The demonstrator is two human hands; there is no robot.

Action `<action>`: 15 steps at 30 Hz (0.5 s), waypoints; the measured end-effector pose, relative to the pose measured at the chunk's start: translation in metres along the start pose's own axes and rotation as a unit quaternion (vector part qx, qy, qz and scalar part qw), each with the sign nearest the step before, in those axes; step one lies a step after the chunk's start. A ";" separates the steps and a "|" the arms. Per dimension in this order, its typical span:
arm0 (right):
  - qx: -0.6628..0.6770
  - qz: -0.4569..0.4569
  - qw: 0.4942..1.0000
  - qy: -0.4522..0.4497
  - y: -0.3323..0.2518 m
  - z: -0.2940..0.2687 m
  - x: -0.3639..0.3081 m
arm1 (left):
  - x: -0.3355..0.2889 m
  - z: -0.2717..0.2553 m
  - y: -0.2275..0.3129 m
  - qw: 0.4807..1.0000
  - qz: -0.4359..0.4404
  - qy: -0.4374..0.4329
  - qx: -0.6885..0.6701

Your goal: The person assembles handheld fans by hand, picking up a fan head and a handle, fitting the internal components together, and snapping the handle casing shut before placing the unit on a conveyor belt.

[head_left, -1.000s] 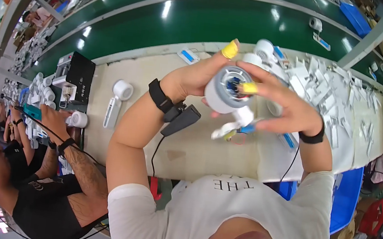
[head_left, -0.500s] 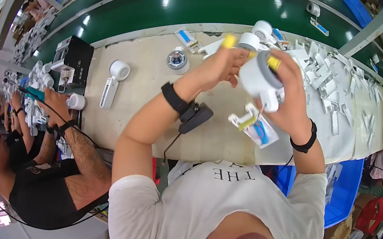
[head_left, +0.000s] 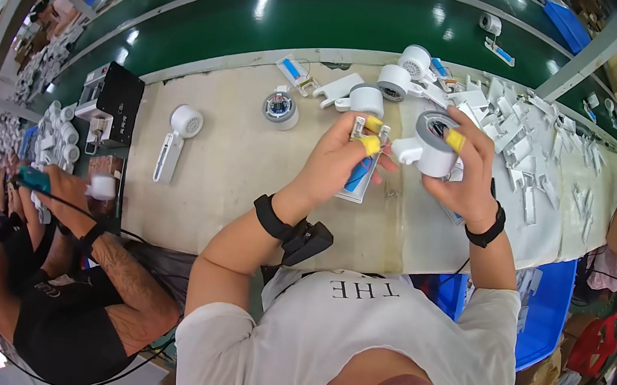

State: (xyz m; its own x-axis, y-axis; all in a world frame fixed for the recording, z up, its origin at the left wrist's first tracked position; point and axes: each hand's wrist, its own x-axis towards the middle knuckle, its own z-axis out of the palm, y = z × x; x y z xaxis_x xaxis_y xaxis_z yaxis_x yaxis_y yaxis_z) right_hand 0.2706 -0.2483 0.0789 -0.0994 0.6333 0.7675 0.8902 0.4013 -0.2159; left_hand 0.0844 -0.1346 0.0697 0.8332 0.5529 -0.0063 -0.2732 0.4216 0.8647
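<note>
My right hand [head_left: 475, 171] is closed around a white fan head [head_left: 435, 156], a short cylinder with a grey ring and an open top showing dark parts inside. A small white neck sticks out of its side toward my left hand. My left hand [head_left: 331, 158], with yellow tape on its fingers, grips a white handle shell [head_left: 353, 194] that carries a blue battery [head_left: 358, 174]. The shell stands upright just left of the fan head, and the two are apart. Whether wires join them is hard to make out.
Several white fan heads [head_left: 394, 83] sit beyond my hands, with a heap of white plastic shells [head_left: 516, 126] to the right. An open fan head [head_left: 280, 109] and a complete handheld fan [head_left: 178, 136] lie left. A black machine [head_left: 119, 101] stands near a co-worker [head_left: 88, 296] holding a teal tool.
My left hand has taken hold of the handle shell, which dangled below my right hand before. My right hand has turned the fan head so its ringed opening faces up.
</note>
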 end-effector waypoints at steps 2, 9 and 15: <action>0.000 -0.043 0.999 -0.015 0.006 -0.006 0.000 | -0.003 0.001 0.003 0.999 -0.008 -0.019 0.031; -0.052 -0.102 0.993 -0.025 0.007 -0.014 -0.005 | -0.008 0.012 -0.001 0.985 0.042 0.009 0.165; 0.085 0.095 0.989 -0.080 -0.013 -0.024 0.012 | 0.001 -0.008 -0.011 0.931 0.084 0.006 0.356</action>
State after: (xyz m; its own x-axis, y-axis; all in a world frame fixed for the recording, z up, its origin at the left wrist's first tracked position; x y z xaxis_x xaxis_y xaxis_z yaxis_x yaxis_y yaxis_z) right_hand 0.2684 -0.2616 0.1059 -0.0179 0.7994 0.6005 0.8136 0.3608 -0.4560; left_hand 0.0841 -0.1330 0.0562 0.8009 0.5776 0.1581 -0.0085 -0.2530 0.9674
